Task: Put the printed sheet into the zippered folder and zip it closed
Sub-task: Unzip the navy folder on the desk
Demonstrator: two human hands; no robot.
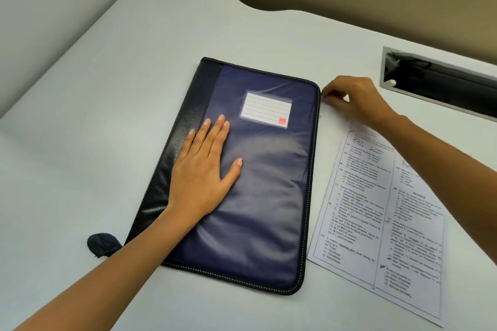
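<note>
A dark blue zippered folder (258, 191) with a black spine and a white label pocket lies closed on the white desk (107, 88). My left hand (204, 166) presses flat on its cover near the spine, fingers straight. My right hand (355, 99) is at the folder's upper right corner, fingertips pinching the small zipper pull there. The printed sheet (376, 223) lies flat on the desk to the right of the folder, partly under my right forearm.
A grey cable slot (441, 83) with a dark opening is set in the desk at the far right. A small dark fabric tab (103, 244) sticks out by the folder's lower left corner. The desk's curved far edge meets a beige wall.
</note>
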